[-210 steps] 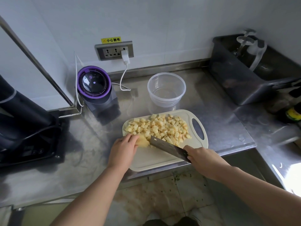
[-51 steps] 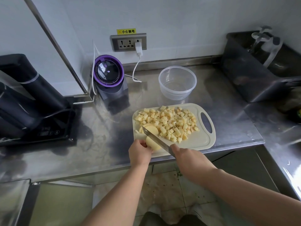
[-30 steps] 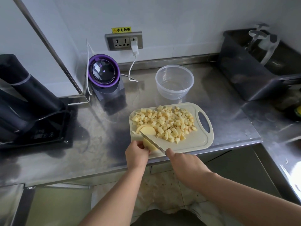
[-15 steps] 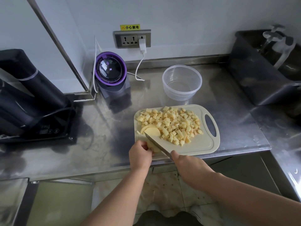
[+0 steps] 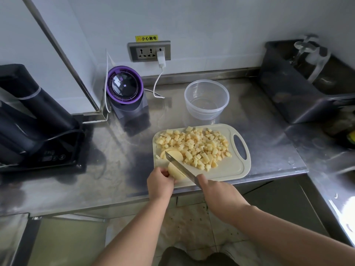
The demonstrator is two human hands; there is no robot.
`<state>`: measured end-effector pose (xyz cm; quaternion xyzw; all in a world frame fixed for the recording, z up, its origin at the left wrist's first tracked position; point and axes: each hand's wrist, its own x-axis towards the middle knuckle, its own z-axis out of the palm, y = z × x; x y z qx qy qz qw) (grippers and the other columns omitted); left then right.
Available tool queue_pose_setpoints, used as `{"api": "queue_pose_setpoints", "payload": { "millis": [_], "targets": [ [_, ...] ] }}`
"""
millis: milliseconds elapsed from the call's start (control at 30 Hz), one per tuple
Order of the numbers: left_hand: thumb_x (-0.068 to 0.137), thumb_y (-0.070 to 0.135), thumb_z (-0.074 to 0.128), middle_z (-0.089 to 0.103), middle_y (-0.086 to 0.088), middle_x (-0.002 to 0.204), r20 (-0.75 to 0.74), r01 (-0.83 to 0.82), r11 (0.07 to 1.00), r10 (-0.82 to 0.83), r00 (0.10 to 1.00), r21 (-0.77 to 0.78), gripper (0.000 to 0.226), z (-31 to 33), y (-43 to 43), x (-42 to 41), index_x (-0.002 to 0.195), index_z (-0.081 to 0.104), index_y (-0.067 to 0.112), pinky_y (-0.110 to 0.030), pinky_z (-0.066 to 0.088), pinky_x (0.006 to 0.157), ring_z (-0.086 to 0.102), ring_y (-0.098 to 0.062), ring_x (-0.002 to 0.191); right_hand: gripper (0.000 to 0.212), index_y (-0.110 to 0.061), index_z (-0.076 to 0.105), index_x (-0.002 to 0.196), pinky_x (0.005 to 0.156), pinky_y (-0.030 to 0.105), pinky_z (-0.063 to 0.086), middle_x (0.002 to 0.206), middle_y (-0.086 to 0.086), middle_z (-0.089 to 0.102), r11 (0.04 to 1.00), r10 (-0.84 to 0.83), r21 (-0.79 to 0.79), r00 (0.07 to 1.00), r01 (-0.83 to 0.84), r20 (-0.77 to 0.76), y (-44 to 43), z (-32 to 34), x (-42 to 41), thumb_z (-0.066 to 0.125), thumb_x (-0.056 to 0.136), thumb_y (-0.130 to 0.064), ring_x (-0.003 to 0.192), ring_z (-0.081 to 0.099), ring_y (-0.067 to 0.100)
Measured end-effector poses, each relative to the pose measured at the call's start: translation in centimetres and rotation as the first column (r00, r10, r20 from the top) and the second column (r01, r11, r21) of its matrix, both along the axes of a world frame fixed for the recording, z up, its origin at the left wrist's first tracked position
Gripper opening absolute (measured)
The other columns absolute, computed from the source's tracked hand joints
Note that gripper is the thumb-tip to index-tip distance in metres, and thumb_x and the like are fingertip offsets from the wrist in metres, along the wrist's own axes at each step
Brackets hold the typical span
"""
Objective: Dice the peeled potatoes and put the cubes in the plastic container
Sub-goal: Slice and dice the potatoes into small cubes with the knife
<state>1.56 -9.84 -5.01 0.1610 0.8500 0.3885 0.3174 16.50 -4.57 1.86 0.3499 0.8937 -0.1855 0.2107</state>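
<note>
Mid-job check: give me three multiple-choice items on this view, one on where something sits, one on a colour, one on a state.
1. Where is the plastic container?
A. behind the cutting board
B. on the cutting board
C. in the sink

2. What colour is the ring on the small appliance?
A. red
B. purple
C. green

3. What state is the container in?
A. full of cubes
B. lidded
C. holding no cubes

Answers: 1 A, it stands on the counter beyond the cutting board. 2 B, the rim around its dark dome is purple. 3 C, the potato cubes all lie on the board.
</note>
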Motion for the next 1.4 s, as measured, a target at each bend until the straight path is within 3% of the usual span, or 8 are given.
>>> {"api": "queue_pose_setpoints", "payload": {
  "millis": [133, 400, 533, 667, 967, 1200, 1333, 1400],
  "targets": [
    [0.086, 0.011, 0.067, 0.064, 0.000, 0.094, 0.001, -0.001, 1.000, 0.001, 1.000, 0.001, 0.015, 0.1, 0.0, 0.0, 0.091, 0.055, 0.018, -0.029, 0.049, 0.075, 0.061, -0.018, 0.089, 0.047, -0.018, 0.029, 0.133, 0.065, 0.038, 0.050, 0.076, 0.003, 0.049, 1.000, 0.026, -0.018, 1.000, -0.025, 0.013, -0.3, 0.1, -0.2, 0.039, 0.092, 0.003, 0.075, 0.058, 0.025],
    [0.086, 0.009, 0.065, 0.060, 0.005, 0.087, -0.017, -0.005, 1.000, 0.005, 1.000, 0.004, 0.011, 0.1, -0.1, 0.0, 0.091, 0.059, 0.017, -0.015, 0.035, 0.058, 0.055, -0.012, 0.081, 0.049, -0.018, 0.027, 0.137, 0.058, 0.033, 0.044, 0.075, 0.002, 0.047, 0.999, 0.015, -0.038, 0.999, -0.014, 0.030, -0.6, -0.1, -0.6, 0.041, 0.094, 0.001, 0.070, 0.052, 0.020],
    [0.087, 0.009, 0.065, 0.061, 0.004, 0.088, -0.017, 0.003, 1.000, -0.003, 1.000, -0.006, 0.011, -0.2, 0.0, -0.2, 0.090, 0.058, 0.017, -0.022, 0.040, 0.069, 0.056, -0.014, 0.083, 0.050, -0.017, 0.026, 0.138, 0.056, 0.031, 0.041, 0.074, 0.001, 0.046, 0.998, 0.032, -0.054, 0.998, -0.029, 0.054, -0.4, -0.1, -0.9, 0.040, 0.094, 0.002, 0.068, 0.051, 0.019],
    [0.087, 0.009, 0.065, 0.064, 0.003, 0.091, -0.015, 0.002, 1.000, -0.002, 1.000, -0.010, 0.010, -0.5, 0.1, -0.3, 0.092, 0.061, 0.017, -0.023, 0.041, 0.070, 0.058, -0.014, 0.084, 0.050, -0.017, 0.025, 0.139, 0.050, 0.026, 0.036, 0.074, 0.001, 0.044, 0.996, 0.060, -0.070, 0.995, -0.055, 0.077, -0.2, -0.3, -1.0, 0.040, 0.095, 0.001, 0.064, 0.047, 0.015],
    [0.086, 0.006, 0.063, 0.068, 0.002, 0.095, -0.046, 0.002, 1.000, -0.003, 0.999, -0.027, 0.015, -0.9, 0.2, -0.3, 0.098, 0.066, 0.013, -0.023, 0.042, 0.073, 0.061, -0.015, 0.088, 0.048, -0.021, 0.025, 0.138, 0.060, 0.029, 0.049, 0.082, 0.004, 0.052, 0.994, 0.027, -0.104, 0.994, -0.016, 0.106, -0.1, -0.3, -1.4, 0.044, 0.098, -0.003, 0.071, 0.054, 0.015],
    [0.088, 0.008, 0.063, 0.063, 0.002, 0.091, -0.030, -0.004, 1.000, 0.004, 1.000, -0.020, 0.010, -0.6, 0.0, -0.2, 0.093, 0.059, 0.015, -0.023, 0.041, 0.069, 0.058, -0.015, 0.084, 0.045, -0.023, 0.029, 0.129, 0.059, 0.034, 0.047, 0.079, 0.004, 0.052, 0.997, -0.033, -0.070, 0.998, 0.037, 0.048, -0.5, 0.8, -0.2, 0.040, 0.093, 0.001, 0.069, 0.055, 0.020],
    [0.090, 0.003, 0.059, 0.061, 0.004, 0.087, 0.002, 0.002, 1.000, -0.002, 1.000, 0.027, 0.013, -0.7, 0.0, -0.3, 0.093, 0.055, 0.016, -0.025, 0.053, 0.070, 0.065, -0.015, 0.082, 0.034, -0.019, 0.029, 0.122, 0.049, 0.029, 0.037, 0.072, 0.001, 0.048, 0.999, -0.050, 0.009, 0.998, 0.050, -0.028, 0.4, 1.7, 0.6, 0.038, 0.094, -0.001, 0.058, 0.050, 0.019],
    [0.090, 0.005, 0.059, 0.062, 0.001, 0.092, 0.020, 0.017, 0.999, -0.018, 1.000, 0.034, 0.015, -0.9, -0.1, -0.6, 0.095, 0.054, 0.018, -0.035, 0.057, 0.076, 0.067, -0.018, 0.086, 0.027, -0.017, 0.032, 0.122, 0.051, 0.030, 0.038, 0.075, 0.002, 0.051, 0.996, -0.066, 0.049, 0.996, 0.069, -0.056, 1.2, 2.1, 0.8, 0.038, 0.098, -0.006, 0.063, 0.055, 0.024]
  ]
}}
